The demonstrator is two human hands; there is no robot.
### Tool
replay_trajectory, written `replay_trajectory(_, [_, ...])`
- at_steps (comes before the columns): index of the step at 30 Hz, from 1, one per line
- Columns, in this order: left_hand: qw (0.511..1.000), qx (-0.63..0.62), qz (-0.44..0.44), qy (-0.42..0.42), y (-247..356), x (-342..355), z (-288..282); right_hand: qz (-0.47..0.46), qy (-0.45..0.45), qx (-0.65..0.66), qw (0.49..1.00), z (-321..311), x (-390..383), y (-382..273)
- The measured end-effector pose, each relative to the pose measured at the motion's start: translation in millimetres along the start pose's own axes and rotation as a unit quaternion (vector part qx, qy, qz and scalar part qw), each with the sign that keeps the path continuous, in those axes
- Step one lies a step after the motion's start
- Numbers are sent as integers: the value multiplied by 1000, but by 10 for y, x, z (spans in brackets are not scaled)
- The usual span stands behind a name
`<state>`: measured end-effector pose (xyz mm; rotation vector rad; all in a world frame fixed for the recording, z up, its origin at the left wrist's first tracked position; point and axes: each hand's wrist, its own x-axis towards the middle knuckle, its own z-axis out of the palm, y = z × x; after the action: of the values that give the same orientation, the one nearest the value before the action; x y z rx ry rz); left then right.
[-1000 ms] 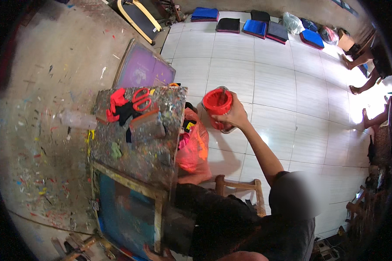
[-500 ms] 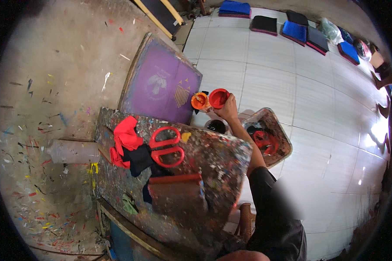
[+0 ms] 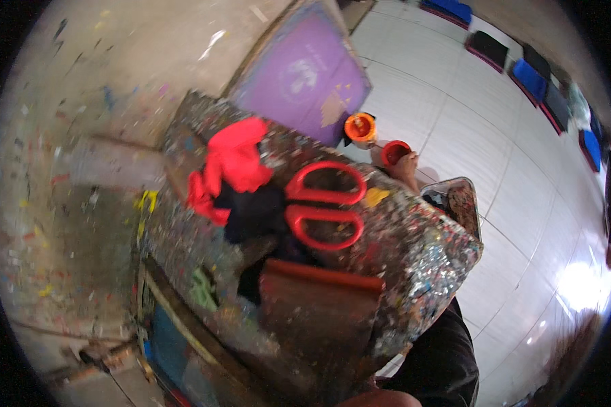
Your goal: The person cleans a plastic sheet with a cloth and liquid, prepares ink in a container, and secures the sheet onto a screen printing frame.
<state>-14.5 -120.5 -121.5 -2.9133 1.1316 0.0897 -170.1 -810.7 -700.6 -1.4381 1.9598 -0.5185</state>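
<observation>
Red paint tub (image 3: 396,153) was in the grasp of the right hand (image 3: 409,169), just past the far right edge of the worktop (image 3: 424,271), with its round mouth turned up. That hand was closed on the tub's near right side, and the worktop's edge hid the forearm (whether the tub's base met the floor, I could not tell). The left hand was outside the view, so I could not tell whether it was spread or holding anything.

Also past the worktop's far edge, near the red one, stood an orange paint tub (image 3: 360,127). A stained tray (image 3: 464,207) showed off the worktop's right edge, partly hidden by it. Red-handled scissors (image 3: 326,242) lay around the middle of the paint-spattered worktop. A red cloth (image 3: 241,152) lay on its far left part, touching a black cloth (image 3: 254,214). On its near part was a brown block (image 3: 322,298) with a reddish upper edge, blurred, and by its left edge a green scrap (image 3: 204,289).

Beyond the worktop's far edge stood a purple screen (image 3: 285,88); below its near left edge, a blue-meshed frame (image 3: 166,342). Well off to its far right, stacks of blue and black cloth (image 3: 528,81) lay on the tiled floor (image 3: 495,176).
</observation>
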Motion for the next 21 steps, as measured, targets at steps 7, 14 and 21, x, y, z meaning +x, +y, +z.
replay_trajectory(7, [999,-38,1,27,-316,-586,51,1,-40,315,948,-1989,-378,-272])
replay_trajectory(14, [993,-77,1,88,-423,-1030,257,-363,117,115,917,-4457,-2948,-1252])
replay_trajectory(21, [985,-110,5,136,-595,-1331,351,-613,-25,-147,776,-4187,-4040,-2502])
